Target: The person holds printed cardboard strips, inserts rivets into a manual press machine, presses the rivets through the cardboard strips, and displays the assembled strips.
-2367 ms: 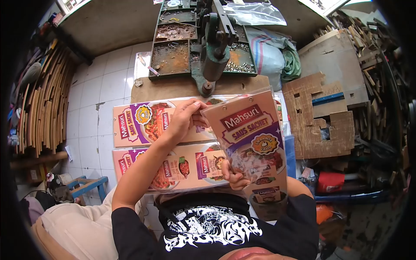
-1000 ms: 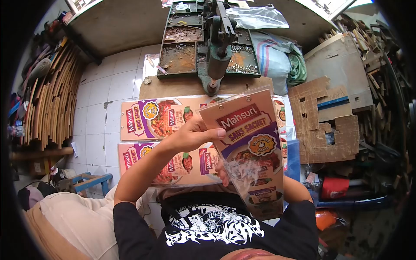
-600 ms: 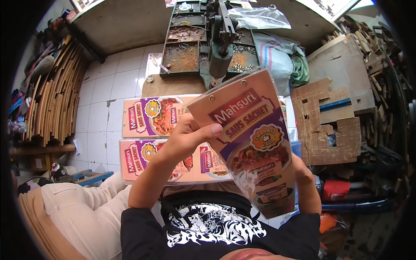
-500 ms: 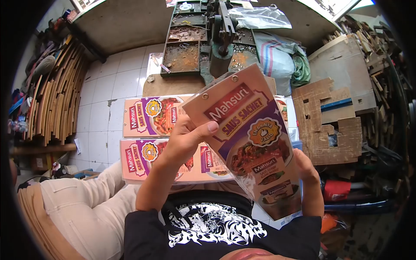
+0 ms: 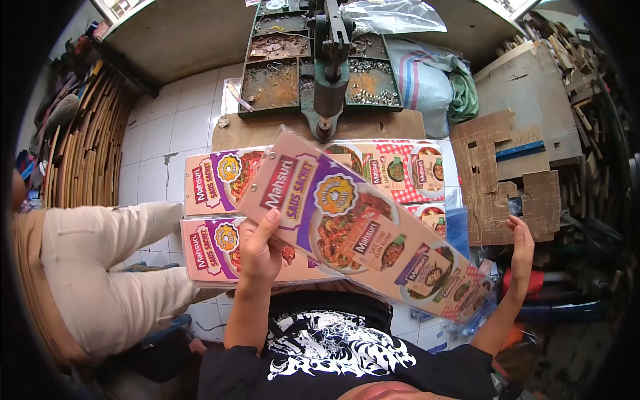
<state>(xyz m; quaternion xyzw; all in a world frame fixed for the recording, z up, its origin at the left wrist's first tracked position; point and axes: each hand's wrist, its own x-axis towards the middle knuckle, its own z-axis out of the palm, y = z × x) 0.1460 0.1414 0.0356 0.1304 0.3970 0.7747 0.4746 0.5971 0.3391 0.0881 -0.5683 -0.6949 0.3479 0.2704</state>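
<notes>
Pinch card (image 5: 353, 227) firmly near its eyelet end, steadying the loose tail against flexing. Gripped in left hand (image 5: 261, 250), thumb on top, fingers partly hidden; slanted above 2 stacks (image 5: 210, 250), tail past their near edge, rightward. No hold in right hand (image 5: 521, 250): open, fingers slightly curled, apart from card.

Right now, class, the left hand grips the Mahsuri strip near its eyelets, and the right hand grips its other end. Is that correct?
No: the head view shows the right hand open and holding nothing. The left hand does grip the Mahsuri strip near its eyelets.
</notes>
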